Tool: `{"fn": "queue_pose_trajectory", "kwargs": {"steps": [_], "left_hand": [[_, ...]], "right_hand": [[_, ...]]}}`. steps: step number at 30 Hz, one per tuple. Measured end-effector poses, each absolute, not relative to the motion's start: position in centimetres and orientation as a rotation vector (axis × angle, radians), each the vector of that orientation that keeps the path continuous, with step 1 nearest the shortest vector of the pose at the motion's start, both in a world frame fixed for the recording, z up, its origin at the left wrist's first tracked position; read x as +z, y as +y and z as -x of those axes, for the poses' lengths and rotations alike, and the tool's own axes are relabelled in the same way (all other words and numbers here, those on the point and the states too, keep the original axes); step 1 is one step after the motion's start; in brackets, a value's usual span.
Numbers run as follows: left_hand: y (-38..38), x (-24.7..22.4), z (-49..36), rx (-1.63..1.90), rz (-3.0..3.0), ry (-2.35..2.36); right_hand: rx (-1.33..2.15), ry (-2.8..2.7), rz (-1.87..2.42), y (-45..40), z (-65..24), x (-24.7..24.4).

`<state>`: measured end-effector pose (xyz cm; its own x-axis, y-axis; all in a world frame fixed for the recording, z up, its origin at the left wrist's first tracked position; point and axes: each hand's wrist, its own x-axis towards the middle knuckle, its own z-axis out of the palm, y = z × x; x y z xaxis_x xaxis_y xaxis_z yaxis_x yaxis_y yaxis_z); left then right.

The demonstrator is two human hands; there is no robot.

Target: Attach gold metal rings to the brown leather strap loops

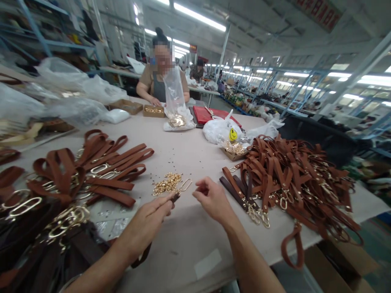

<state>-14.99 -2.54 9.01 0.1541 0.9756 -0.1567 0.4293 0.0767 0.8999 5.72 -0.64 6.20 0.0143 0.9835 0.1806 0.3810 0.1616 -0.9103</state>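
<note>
My left hand [146, 224] pinches the end of a dark brown leather strap [175, 197] with a gold oval ring [185, 185] at its tip; the strap's other end hangs below my wrist. My right hand [212, 199] hovers just right of the ring, fingers curled, thumb and forefinger close together; whether it holds a small part I cannot tell. A small heap of gold hardware [167, 184] lies on the white table [189, 244] just beyond both hands.
Finished brown straps with rings are piled at left [91, 171]; a bigger tangle of straps with clasps lies at right [293, 179]. A person [161, 81] sits across the table with a plastic bag [174, 97], small boxes and a red folder [207, 114].
</note>
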Motion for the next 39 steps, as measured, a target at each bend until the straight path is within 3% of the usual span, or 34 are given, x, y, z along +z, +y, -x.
{"fn": "queue_pose_trajectory", "kwargs": {"steps": [7,21,28,34,39], "left_hand": [[-4.3,8.4,14.9,0.765,-1.145,1.231],[-5.2,6.8,13.9,0.736,-1.000,1.157],[-5.2,6.1,13.8,0.758,-0.992,1.114],[-5.4,6.4,13.5,0.761,-1.143,1.142],[-5.7,5.9,13.5,0.848,-1.318,1.170]], "right_hand": [[0.435,-1.742,1.701,-5.0,-12.1,3.6],[-0.012,-2.078,1.717,-5.1,-10.6,2.3],[0.089,-1.981,1.671,-4.6,-11.2,1.9],[0.705,-1.542,1.351,-6.0,-7.1,3.3],[0.691,-1.622,1.202,-6.4,-3.7,4.0]]}}
